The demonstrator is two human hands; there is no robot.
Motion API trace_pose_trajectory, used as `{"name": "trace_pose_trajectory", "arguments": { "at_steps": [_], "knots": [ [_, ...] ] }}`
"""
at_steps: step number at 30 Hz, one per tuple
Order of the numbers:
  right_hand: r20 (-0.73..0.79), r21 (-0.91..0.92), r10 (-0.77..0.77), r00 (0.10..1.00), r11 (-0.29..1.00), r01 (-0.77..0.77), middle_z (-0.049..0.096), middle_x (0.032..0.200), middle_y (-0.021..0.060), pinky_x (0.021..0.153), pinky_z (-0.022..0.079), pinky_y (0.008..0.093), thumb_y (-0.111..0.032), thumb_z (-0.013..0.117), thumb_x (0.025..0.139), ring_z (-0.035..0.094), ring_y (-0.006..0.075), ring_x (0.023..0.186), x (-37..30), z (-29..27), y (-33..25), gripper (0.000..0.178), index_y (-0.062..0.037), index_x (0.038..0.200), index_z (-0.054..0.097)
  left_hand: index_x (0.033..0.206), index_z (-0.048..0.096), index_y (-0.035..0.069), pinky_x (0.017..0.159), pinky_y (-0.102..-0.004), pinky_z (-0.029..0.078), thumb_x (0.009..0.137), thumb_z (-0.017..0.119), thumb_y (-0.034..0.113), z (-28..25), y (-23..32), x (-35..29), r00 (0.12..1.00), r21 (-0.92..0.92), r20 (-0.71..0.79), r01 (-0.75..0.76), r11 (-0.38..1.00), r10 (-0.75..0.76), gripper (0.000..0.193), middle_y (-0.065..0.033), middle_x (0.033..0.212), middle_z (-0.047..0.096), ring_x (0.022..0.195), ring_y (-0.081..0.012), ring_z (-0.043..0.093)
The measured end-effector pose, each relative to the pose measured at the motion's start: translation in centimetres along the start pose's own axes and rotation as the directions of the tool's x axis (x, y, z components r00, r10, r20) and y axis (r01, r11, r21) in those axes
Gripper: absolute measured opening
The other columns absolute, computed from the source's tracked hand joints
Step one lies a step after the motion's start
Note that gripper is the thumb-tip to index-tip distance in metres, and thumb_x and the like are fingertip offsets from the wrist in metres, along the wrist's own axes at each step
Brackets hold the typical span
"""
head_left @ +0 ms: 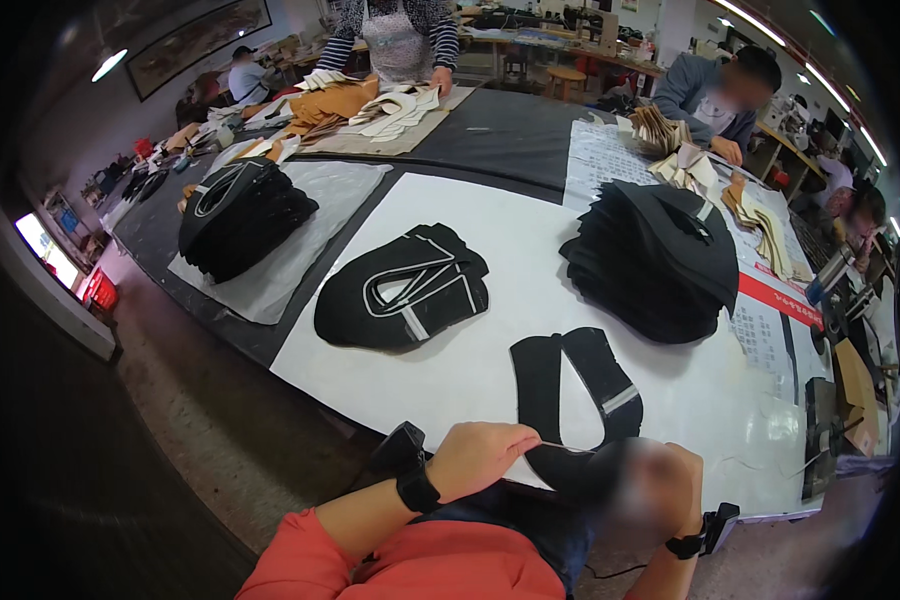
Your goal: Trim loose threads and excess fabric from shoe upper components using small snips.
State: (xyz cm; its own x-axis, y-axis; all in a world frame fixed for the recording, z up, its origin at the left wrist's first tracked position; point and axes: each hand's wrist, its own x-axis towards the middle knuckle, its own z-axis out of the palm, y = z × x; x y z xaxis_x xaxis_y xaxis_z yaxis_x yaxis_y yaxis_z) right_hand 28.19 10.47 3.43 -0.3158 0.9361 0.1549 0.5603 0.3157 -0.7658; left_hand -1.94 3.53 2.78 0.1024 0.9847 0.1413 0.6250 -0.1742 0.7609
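A black U-shaped cut piece (537,385) with a grey band across one arm lies at the table's near edge. My left hand (485,457) is closed in a pinch over its curved lower end, on a thin pale strip (567,449) that runs to the right along the piece. My right hand (675,490) is curled at the right of that curve, its fingers partly blurred. The strip reaches it, and a loose pale tail comes out beyond it over the table. Part of the black piece's lower end is hidden by the right hand.
Black pieces with pale-edged lines form a low stack (375,305) on the white board (450,385). Taller black stacks stand right (655,260) and far left (245,215). A dark metal block (818,440) sits at the right edge. Two people work across the table beside tan and cream pieces (335,105).
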Motion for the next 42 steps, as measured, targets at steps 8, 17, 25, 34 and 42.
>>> {"name": "trace_pose_trajectory", "arguments": {
  "at_steps": [8,17,25,34,42],
  "knots": [
    [0.001,0.059,-0.265,0.964,0.963,0.264,0.075,0.103,0.0142,0.076,0.058,0.0333,-0.01,0.093,0.068,0.073,0.0239,0.084,1.7,1.7,-2.7,0.043,-0.0025,0.105,0.073,0.107,0.076,0.013,0.061,-0.0359,0.053,0.089,0.073,0.017,1.8,-0.7,-0.2,0.955,0.116,-0.042,-0.286,0.951,0.292,0.018,-0.0039,0.086,0.072,0.071,-0.0253,0.069],
    [0.425,0.246,0.003,0.905,0.962,-0.119,0.072,0.079,0.0073,0.065,0.052,0.024,-0.007,0.083,0.083,0.066,0.0097,0.07,1.6,4.0,-4.9,0.034,-0.0003,0.114,0.073,0.095,0.073,0.013,0.057,-0.0361,0.05,0.087,0.076,0.018,2.2,1.1,0.7,0.899,0.102,-0.197,-0.377,0.921,0.39,0.01,-0.0014,0.08,0.064,0.066,-0.0233,0.065],
    [0.351,0.239,-0.101,0.931,0.971,0.015,0.073,0.078,0.0082,0.061,0.05,0.0256,-0.002,0.079,0.083,0.067,0.012,0.068,2.1,4.0,-4.2,0.017,0.0005,0.099,0.076,0.088,0.071,0.013,0.056,-0.0362,0.05,0.088,0.077,0.023,2.8,0.3,0.1,0.933,0.068,-0.208,-0.285,0.956,0.293,0.012,-0.002,0.074,0.064,0.064,-0.0238,0.066],
    [0.292,0.138,-0.185,0.938,0.979,0.15,0.072,0.077,0.0103,0.062,0.052,0.0285,-0.002,0.081,0.081,0.069,0.0191,0.067,3.7,3.7,-5.0,0.011,0.0002,0.09,0.075,0.088,0.072,0.012,0.058,-0.0357,0.051,0.089,0.076,0.021,2.4,-0.1,0.2,0.954,0.052,-0.186,-0.23,0.972,0.236,0.01,-0.0027,0.08,0.07,0.066,-0.0242,0.068],
    [0.112,0.044,-0.19,0.975,0.982,0.186,0.071,0.075,0.0103,0.061,0.049,0.0284,-0.003,0.081,0.081,0.066,0.0177,0.065,5.7,0.7,-4.0,0.01,-0.0003,0.09,0.075,0.098,0.073,0.011,0.079,-0.0361,0.056,0.088,0.076,0.019,1.5,-2.2,-0.2,0.969,0.098,-0.152,-0.179,0.979,0.193,0.013,-0.0048,0.101,0.072,0.096,-0.026,0.069]
  ]
}}
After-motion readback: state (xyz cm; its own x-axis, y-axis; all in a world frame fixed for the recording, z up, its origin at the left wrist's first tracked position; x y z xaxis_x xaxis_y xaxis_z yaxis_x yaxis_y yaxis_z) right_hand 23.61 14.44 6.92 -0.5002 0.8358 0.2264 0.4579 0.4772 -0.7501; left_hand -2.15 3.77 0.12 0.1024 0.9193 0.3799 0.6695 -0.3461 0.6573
